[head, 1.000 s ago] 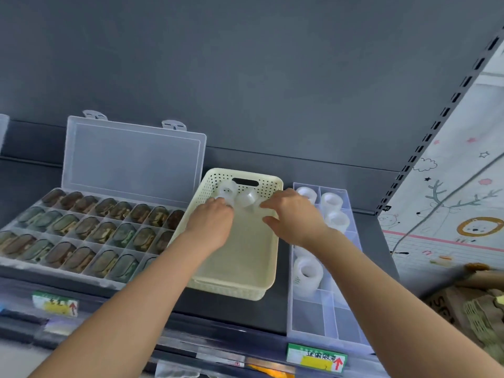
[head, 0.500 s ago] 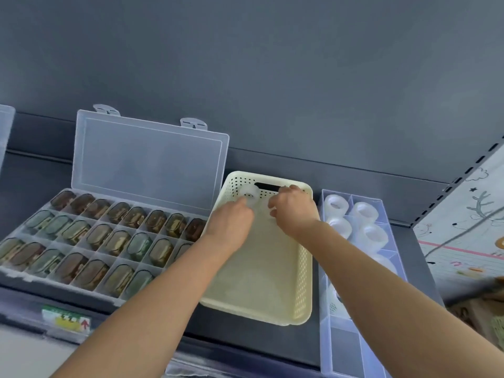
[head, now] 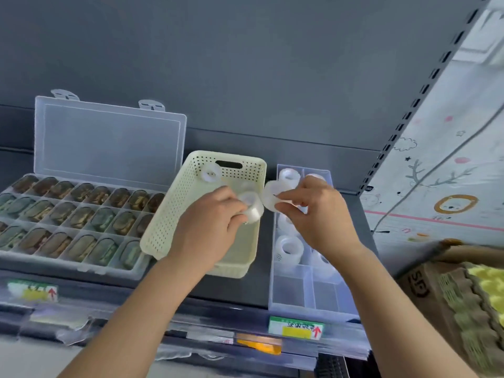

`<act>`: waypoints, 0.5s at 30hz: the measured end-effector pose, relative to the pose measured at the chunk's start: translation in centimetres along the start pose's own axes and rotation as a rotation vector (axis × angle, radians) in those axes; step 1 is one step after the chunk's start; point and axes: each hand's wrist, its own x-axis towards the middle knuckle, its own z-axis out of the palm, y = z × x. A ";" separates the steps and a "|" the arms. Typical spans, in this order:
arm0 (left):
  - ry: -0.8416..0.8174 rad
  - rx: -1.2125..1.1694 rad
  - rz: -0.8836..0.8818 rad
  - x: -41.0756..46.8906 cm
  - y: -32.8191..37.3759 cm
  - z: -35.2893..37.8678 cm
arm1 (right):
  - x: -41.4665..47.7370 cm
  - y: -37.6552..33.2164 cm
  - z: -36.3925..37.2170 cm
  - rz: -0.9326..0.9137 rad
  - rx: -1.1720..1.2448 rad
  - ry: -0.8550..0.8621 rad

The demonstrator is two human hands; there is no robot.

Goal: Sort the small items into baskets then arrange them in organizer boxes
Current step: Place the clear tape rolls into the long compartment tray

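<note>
A cream perforated basket (head: 169, 222) stands on the dark shelf, with one white tape roll (head: 210, 173) left at its far end. My left hand (head: 207, 227) holds a white tape roll (head: 252, 210) above the basket's right side. My right hand (head: 319, 214) pinches another white tape roll (head: 271, 196) over the gap between the basket and the clear organizer box (head: 297, 290) on the right. That box holds several white rolls (head: 289, 248) in its far compartments; its two near compartments hold nothing.
A large clear organizer box (head: 68, 214) with its lid (head: 109, 143) raised sits at the left, its compartments filled with brown and green items. Price labels (head: 296, 327) line the shelf's front rail. A cardboard box (head: 450, 296) stands at the right.
Both hands reached into the far end of the basket, each took a white roll, and lifted them back; my right hand has moved right toward the clear box.
</note>
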 end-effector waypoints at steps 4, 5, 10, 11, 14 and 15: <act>-0.052 -0.013 0.108 -3.0 4.0 0.1 | -5.3 1.4 -3.7 -0.006 0.029 -0.003; -0.071 0.000 0.141 -3.6 4.9 0.4 | -6.5 1.8 -4.5 -0.007 0.040 -0.022; -0.192 0.043 0.213 -5.3 7.0 1.9 | -10.2 3.1 -6.6 -0.007 0.027 -0.157; -0.221 0.056 0.215 -5.5 7.2 2.2 | -10.6 3.3 -6.9 0.008 0.011 -0.193; -0.321 0.085 0.198 -5.5 7.7 3.1 | -11.5 3.5 -7.2 0.056 -0.050 -0.313; -0.366 0.090 0.181 -5.4 7.8 3.3 | -11.7 3.5 -7.1 0.076 -0.074 -0.356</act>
